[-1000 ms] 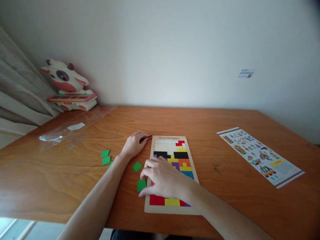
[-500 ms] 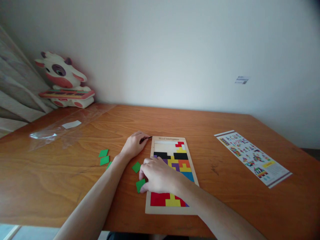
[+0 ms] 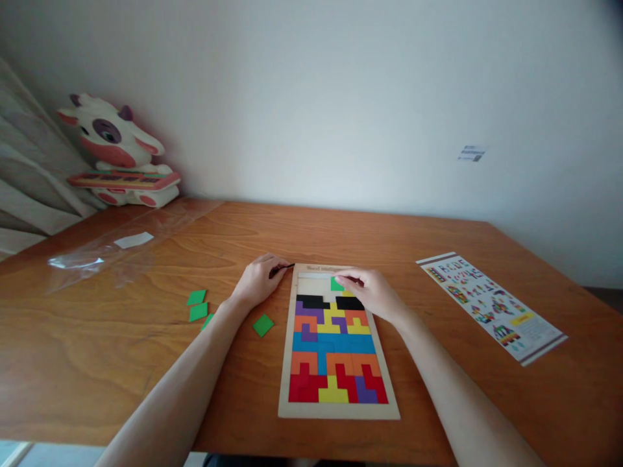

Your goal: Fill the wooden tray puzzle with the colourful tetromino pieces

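Up from beside the left edge of the puzzle board (image 3: 339, 411), one green square (image 3: 336, 284) had moved over the board's unfilled space, pinched in the closed grip of the right hand (image 3: 372, 292). At the board's far left corner, the left hand (image 3: 260, 279) had its grip closed on a thin dark strip (image 3: 281, 268). Other green squares (image 3: 263, 325) lay left of the board.

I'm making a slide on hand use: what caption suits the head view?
Right hand holding a green piece over the partly filled puzzle board, left hand by its far left corner.
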`<state>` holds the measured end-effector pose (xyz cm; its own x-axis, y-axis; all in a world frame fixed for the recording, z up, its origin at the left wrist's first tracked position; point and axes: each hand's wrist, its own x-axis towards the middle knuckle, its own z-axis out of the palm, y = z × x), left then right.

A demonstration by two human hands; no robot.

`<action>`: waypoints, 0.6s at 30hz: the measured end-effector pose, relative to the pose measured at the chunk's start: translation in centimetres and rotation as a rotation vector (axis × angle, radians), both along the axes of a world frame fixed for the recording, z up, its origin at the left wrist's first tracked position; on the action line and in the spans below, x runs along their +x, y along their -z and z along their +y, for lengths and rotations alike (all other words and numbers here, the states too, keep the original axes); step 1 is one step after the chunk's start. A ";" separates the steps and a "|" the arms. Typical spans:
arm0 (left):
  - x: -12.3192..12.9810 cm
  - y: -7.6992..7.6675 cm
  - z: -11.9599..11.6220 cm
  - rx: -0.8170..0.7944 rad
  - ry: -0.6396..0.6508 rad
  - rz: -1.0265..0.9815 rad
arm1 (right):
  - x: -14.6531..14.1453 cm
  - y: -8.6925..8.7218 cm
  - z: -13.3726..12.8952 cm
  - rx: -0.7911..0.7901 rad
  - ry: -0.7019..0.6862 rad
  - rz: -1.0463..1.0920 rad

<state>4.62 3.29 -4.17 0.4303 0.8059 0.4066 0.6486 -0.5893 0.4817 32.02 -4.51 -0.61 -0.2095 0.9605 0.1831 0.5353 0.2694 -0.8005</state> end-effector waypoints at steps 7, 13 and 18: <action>0.0 0.0 0.1 0.007 -0.004 0.029 | -1.4 1.1 -0.1 0.007 0.061 0.019; 0.1 -0.2 0.1 0.007 0.004 0.032 | -1.2 1.5 -0.1 0.018 0.003 -0.028; 0.2 -0.3 0.0 0.004 -0.006 0.042 | -1.0 1.4 0.0 0.043 -0.043 -0.081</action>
